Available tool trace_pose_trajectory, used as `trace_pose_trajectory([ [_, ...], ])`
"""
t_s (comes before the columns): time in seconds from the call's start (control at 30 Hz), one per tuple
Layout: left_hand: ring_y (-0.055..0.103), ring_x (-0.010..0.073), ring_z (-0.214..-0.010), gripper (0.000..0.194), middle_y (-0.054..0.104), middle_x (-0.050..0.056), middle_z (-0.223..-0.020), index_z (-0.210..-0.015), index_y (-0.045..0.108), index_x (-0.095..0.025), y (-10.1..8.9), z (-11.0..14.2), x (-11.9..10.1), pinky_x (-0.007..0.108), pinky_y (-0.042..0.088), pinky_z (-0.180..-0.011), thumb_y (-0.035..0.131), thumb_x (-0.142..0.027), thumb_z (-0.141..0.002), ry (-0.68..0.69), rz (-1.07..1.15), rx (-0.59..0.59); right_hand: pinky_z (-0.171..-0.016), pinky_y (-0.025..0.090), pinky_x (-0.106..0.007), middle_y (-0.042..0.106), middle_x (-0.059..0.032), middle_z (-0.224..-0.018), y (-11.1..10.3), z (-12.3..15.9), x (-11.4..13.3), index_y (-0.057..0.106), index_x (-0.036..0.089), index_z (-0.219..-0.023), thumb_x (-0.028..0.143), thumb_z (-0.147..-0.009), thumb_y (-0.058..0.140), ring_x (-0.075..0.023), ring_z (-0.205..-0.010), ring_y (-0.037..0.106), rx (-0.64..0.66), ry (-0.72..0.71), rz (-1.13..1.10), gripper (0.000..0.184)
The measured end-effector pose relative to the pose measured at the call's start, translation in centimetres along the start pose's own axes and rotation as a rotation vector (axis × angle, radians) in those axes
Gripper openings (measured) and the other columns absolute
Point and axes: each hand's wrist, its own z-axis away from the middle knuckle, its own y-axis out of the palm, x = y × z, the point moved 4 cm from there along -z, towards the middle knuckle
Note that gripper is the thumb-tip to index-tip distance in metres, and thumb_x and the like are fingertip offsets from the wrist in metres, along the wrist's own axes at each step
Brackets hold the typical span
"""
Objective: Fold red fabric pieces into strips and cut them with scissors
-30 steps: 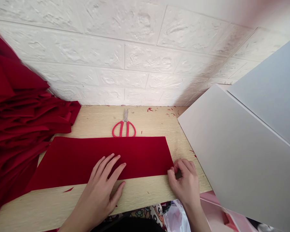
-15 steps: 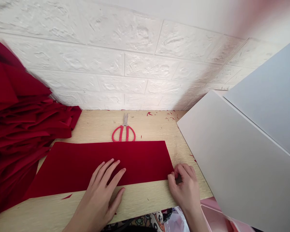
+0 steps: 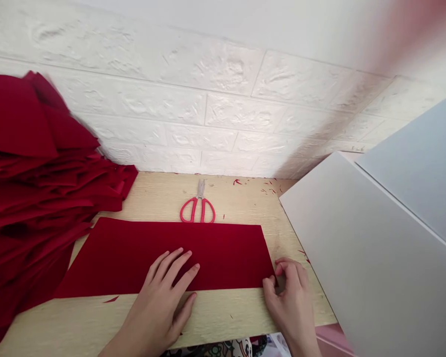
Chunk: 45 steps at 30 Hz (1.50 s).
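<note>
A rectangular sheet of dark red felt (image 3: 134,253) lies flat on the light wooden table (image 3: 230,310). My left hand (image 3: 163,297) rests flat on its near edge with the fingers spread apart. My right hand (image 3: 290,297) is curled at the sheet's near right corner, thumb and fingers pinching that corner. Red-handled scissors (image 3: 198,208) lie shut on the table just beyond the sheet's far edge, blades pointing at the wall.
A tall stack of red felt sheets (image 3: 29,198) fills the left side. Large white boards (image 3: 379,253) slant over the table's right end. A white brick-pattern wall (image 3: 208,119) closes off the back. Small red scraps (image 3: 267,188) lie near the far right corner.
My view has shifted slightly, so everything sits a little lower and to the right in the picture. Both hands keep their places on the felt sheet; the right stays pinched at the corner.
</note>
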Motion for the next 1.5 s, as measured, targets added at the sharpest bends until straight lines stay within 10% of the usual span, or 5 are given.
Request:
trace_pose_trajectory([
  [0.23, 0.049, 0.0235, -0.128, 0.039, 0.063, 0.003, -0.135, -0.128, 0.062, -0.028, -0.4, -0.1, -0.3, 0.042, 0.043, -0.108, 0.055, -0.025, -0.089, -0.068, 0.042, -0.048, -0.08, 0.048, -0.04, 0.062, -0.0129, -0.103, -0.9, -0.1, 1.6, 0.054, 0.021, -0.094, 0.019, -0.088, 0.051, -0.0276, -0.097, 0.055, -0.086, -0.164, 0.113, 0.007],
  [0.63, 0.047, 0.0238, -0.136, 0.048, 0.054, 0.003, -0.147, -0.141, 0.052, -0.029, -0.2, 0.6, 0.3, 0.043, 0.043, -0.112, 0.054, -0.037, -0.093, -0.076, 0.085, 0.068, -0.126, 0.015, -0.046, 0.03, -0.0148, -0.163, 6.5, -3.2, 2.9, 0.031, 0.002, -0.155, 0.053, -0.098, 0.022, -0.0267, -0.152, 0.023, 0.437, -0.056, 0.256, 0.077],
  [0.8, 0.038, 0.0253, -0.145, 0.066, 0.041, 0.002, -0.159, -0.155, 0.031, -0.031, 0.0, 1.5, 4.7, 0.043, 0.034, -0.118, 0.048, -0.051, -0.095, -0.13, -0.084, 0.008, -0.126, 0.015, -0.045, 0.025, -0.0118, -0.164, 6.3, -2.9, 2.7, 0.027, 0.001, -0.157, 0.053, -0.098, 0.019, -0.0247, -0.153, 0.02, 0.445, -0.054, 0.295, 0.079],
  [1.03, 0.036, 0.0336, -0.147, 0.069, 0.039, 0.013, -0.159, -0.153, 0.037, -0.017, 0.0, 4.7, 14.2, 0.055, 0.035, -0.116, 0.032, -0.055, -0.095, -0.54, -0.249, -0.053, -0.127, 0.015, -0.044, 0.026, -0.0104, -0.164, 6.0, -3.2, 3.0, 0.028, 0.003, -0.157, 0.054, -0.099, 0.022, -0.0242, -0.153, 0.02, 0.444, -0.003, 0.28, 0.077],
  [1.5, 0.034, 0.0357, -0.147, 0.089, 0.036, 0.023, -0.158, -0.15, 0.038, -0.004, 0.2, 4.9, 14.7, 0.052, 0.032, -0.119, 0.03, -0.068, -0.089, -0.596, -0.248, -0.041, -0.127, 0.013, -0.047, 0.023, -0.0057, -0.165, 4.7, -4.2, 1.7, 0.024, 0.007, -0.158, 0.048, -0.1, 0.021, -0.0232, -0.154, 0.017, 0.529, 0.048, 0.321, 0.071],
])
